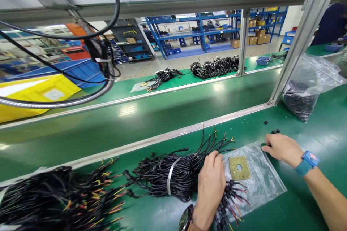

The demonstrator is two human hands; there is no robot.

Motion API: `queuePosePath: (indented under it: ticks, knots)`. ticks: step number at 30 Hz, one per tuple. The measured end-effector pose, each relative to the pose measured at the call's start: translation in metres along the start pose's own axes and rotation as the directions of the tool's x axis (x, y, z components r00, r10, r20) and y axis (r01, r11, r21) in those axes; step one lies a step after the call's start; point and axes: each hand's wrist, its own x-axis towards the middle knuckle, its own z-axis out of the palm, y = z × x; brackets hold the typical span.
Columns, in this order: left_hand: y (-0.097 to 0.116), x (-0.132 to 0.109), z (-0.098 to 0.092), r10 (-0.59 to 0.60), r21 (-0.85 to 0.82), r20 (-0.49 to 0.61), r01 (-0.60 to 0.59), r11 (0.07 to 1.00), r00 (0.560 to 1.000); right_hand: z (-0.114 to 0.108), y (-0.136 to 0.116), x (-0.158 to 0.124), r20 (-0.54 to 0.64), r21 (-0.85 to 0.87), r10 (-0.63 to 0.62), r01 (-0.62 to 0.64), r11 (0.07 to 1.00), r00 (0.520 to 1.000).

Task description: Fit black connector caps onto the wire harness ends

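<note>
My left hand (pixel 211 180), with a dark watch on its wrist, lies over the right end of a bundle of black cables (pixel 162 173). Its fingers are curled down onto the cables, and the fingertips are partly hidden. A white tie (pixel 171 177) wraps the bundle, and thin red and yellow wire ends fan out at its right. My right hand (pixel 282 148), wearing a blue wristband, is closed at the right edge of a clear plastic bag (pixel 262 180). Small black pieces (pixel 275 131) lie just beyond its knuckles. On the bag sits a yellowish square pad (pixel 239 168) with a central hole.
Another heap of black cables (pixel 54 198) fills the lower left. A metal rail (pixel 151 144) and a slanted post (pixel 295 39) frame the green bench. At right stands a bag of black parts (pixel 300 97). Hoses and cords (pixel 108 75) hang at upper left.
</note>
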Motion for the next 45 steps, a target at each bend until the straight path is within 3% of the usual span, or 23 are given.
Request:
queuePosePath:
  ticks: [5, 13, 17, 26, 33, 40, 45]
  knots:
    - [-0.005, -0.001, 0.005, -0.005, 0.094, 0.042, 0.002, 0.996, 0.999, 0.003, -0.004, -0.001, 0.02, -0.026, -0.016, 0.017, 1.0, 1.0]
    - [-0.004, 0.0, 0.008, -0.088, 0.06, 0.015, 0.087, 0.994, 0.996, 0.004, -0.013, -0.003, 0.033, -0.049, -0.007, 0.008, 0.999, 0.999]
    - [-0.004, -0.001, 0.006, -0.091, 0.047, 0.025, 0.09, 0.995, 0.996, 0.003, -0.023, -0.004, -0.073, -0.048, -0.053, 0.049, 0.998, 0.996]
    - [0.003, 0.002, -0.007, -0.004, 0.071, 0.034, 0.002, 0.997, 0.999, 0.028, -0.053, -0.005, -0.34, 0.043, -0.259, 0.29, 0.956, 0.904]
    - [0.01, 0.006, -0.018, 0.051, 0.071, 0.081, -0.057, 0.996, 0.995, 0.036, -0.06, -0.004, -0.487, 0.202, -0.347, 0.49, 0.848, 0.802]
    - [0.011, 0.004, -0.02, 0.129, -0.139, -0.005, -0.128, 0.982, 0.992, 0.039, -0.061, -0.002, -0.508, 0.231, -0.372, 0.54, 0.809, 0.777]
    - [0.009, 0.003, -0.016, 0.133, -0.164, 0.083, -0.118, 0.979, 0.988, 0.037, -0.063, -0.003, -0.542, 0.22, -0.382, 0.565, 0.795, 0.749]
